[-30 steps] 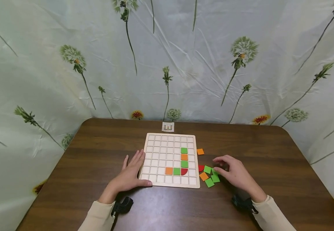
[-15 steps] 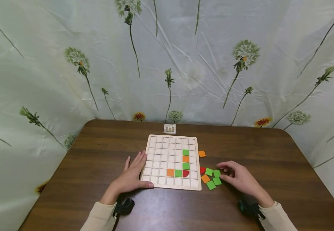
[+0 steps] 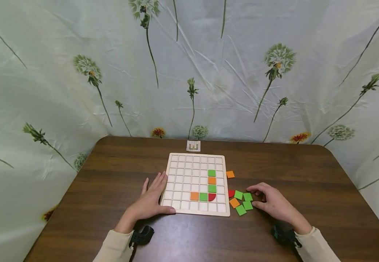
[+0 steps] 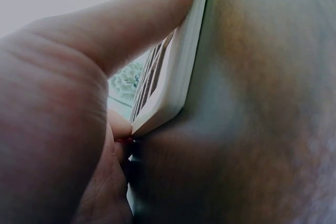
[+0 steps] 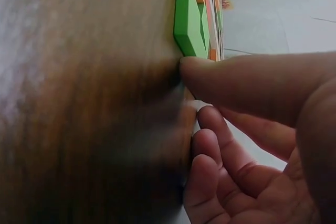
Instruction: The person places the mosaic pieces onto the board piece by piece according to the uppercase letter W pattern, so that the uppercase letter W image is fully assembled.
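Observation:
A pale wooden grid board [image 3: 179, 169] lies on the table. Set into its squares are several tiles: green, orange and one red rounded tile [image 3: 212, 197]. My left hand [image 3: 148, 198] rests at the board's left edge and near corner, fingers fairly straight and thumb on the front rim. Right of the board lies a loose group of tiles, among them a green tile [image 3: 247, 197], an orange tile [image 3: 234, 203] and a partly covered red tile [image 3: 231, 193]. My right hand [image 3: 272, 202] is just right of them, fingers loosely bent, holding nothing; its thumb [image 5: 210, 74] is beside a green tile [image 5: 188, 19].
One orange tile [image 3: 230, 174] lies apart, near the board's right edge. A small card [image 3: 193, 146] with a printed grid pattern lies beyond the board, at the back edge of the brown table [image 3: 130, 156]. Behind hangs a flower-printed cloth [image 3: 228, 72].
My right hand has drawn slightly right, off the green tiles it partly covered, and these now show whole. My left hand keeps its place on the board. The head view has shifted a little.

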Demonstrator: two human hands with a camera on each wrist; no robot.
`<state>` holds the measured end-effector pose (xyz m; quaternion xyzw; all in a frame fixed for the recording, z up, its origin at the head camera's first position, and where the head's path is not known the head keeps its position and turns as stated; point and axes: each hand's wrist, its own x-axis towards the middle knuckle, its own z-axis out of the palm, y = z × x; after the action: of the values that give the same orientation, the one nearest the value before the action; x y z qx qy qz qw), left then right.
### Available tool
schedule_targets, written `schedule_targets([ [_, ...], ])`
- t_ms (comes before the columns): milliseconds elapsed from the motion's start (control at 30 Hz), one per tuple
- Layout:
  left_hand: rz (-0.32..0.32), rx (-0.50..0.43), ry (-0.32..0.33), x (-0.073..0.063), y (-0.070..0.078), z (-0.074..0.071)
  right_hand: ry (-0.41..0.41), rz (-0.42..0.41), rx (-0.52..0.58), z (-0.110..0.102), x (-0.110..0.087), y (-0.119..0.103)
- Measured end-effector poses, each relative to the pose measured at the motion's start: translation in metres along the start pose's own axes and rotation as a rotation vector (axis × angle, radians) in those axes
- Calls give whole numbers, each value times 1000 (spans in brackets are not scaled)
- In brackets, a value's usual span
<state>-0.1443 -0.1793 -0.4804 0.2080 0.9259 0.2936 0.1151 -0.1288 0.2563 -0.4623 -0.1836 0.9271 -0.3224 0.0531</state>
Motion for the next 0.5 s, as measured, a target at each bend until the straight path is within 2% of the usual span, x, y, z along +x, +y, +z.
schedule_targets([
  [167, 1, 6, 6, 0, 0, 0, 9, -22, -36, 1, 2, -2],
  [500, 4, 4, 5, 0, 0, 1, 18, 23, -81, 3, 2, -5],
])
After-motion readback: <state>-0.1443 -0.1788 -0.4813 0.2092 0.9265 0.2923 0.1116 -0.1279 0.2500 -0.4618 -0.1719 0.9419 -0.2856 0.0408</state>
